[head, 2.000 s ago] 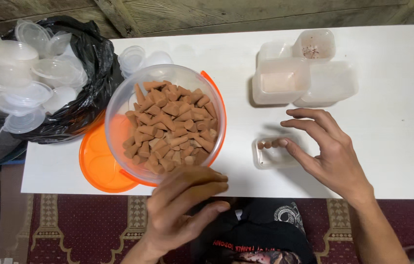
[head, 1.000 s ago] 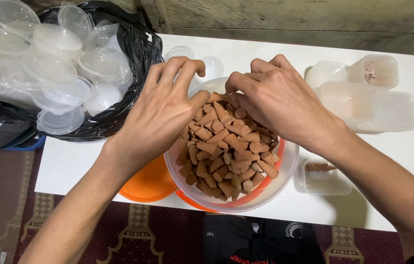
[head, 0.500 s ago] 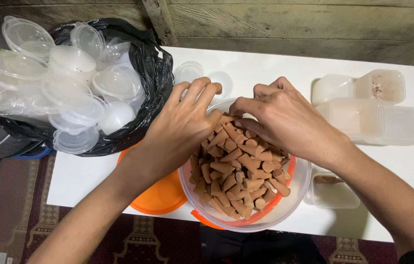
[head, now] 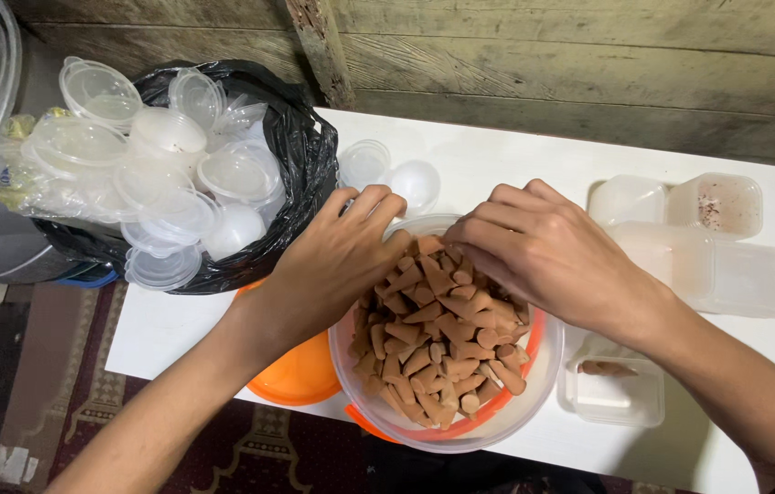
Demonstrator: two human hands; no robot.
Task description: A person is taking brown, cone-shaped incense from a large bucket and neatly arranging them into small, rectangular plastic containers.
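brown cone pieces [head: 438,343] heaped in clear bowl [head: 534,402], centre | left hand [head: 337,261], right hand [head: 538,247] fingers curled into heap, grasp probably hidden | small tub [head: 614,393] lower right holds a few

A white table [head: 497,160] carries a bowl of brown cones [head: 447,430] at its front edge, an orange lid [head: 300,375] beside it, and clear tubs [head: 707,256] towards the right edge.

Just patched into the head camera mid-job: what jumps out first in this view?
Front and centre on the white table, a clear round bowl heaped with brown cone-shaped pieces has both hands in it: the left hand and right hand rest on the far side of the pile. At the table's left end, a black bag overflows with clear round lidded cups. Right of the bowl, a small clear rectangular container holds a few pieces.
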